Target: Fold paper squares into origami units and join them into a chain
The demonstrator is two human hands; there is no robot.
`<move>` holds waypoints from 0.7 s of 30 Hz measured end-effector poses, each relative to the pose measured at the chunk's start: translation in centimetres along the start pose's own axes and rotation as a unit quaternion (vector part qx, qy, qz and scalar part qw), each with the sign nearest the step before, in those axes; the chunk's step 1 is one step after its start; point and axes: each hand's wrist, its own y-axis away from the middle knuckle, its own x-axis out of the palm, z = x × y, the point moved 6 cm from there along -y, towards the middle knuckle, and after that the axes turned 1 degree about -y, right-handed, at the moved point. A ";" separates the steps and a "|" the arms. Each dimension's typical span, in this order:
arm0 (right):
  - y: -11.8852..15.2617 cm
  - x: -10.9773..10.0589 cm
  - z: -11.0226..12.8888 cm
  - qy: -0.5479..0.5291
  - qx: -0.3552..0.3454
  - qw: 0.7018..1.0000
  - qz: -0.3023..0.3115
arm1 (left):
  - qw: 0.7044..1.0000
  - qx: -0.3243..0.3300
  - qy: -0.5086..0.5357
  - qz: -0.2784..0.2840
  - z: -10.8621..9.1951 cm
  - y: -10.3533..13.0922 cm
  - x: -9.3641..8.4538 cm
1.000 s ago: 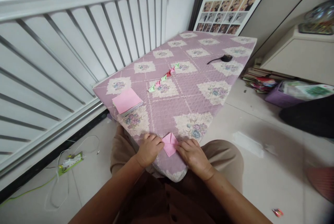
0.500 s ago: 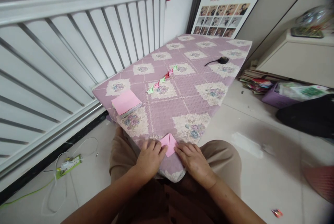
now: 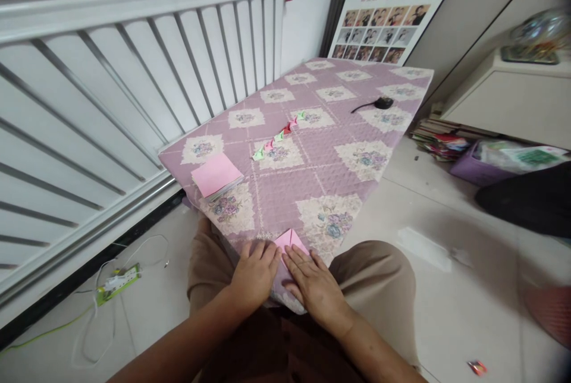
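The paper (image 3: 289, 238) lay on the near end of the tabletop (image 3: 285, 198). The right hand (image 3: 316, 288) spread open across it, fingers extended; the left hand (image 3: 254, 271) touched its left corner, whether gripping I couldn't tell. A pink-topped stack (image 3: 217, 174) sat farther left.

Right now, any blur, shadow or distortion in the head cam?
Head view: wide-angle, radiator slats splaying toward the left; upper right corner dark; photo board lettering too soft to read; shadow on floor; folded pink paper edges fairly clear.
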 end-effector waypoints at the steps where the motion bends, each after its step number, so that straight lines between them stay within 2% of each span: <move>1: 0.2 0.1 -0.2 0.001 0.002 1.000 0.006 | 1.000 -0.007 0.004 -0.002 0.1 0.1 0.1; 9: 2.0 -0.4 -1.6 0.023 0.009 0.999 0.036 | 0.998 -0.046 0.052 0.013 1.0 0.3 -0.1; 15: 1.9 -0.5 -1.5 0.033 0.014 0.999 0.033 | 0.998 -0.035 0.050 0.019 0.7 -0.3 -1.0; 21: 1.9 -0.5 -1.5 0.038 0.012 0.999 0.035 | 0.998 -0.047 0.033 0.030 0.8 -0.4 -1.0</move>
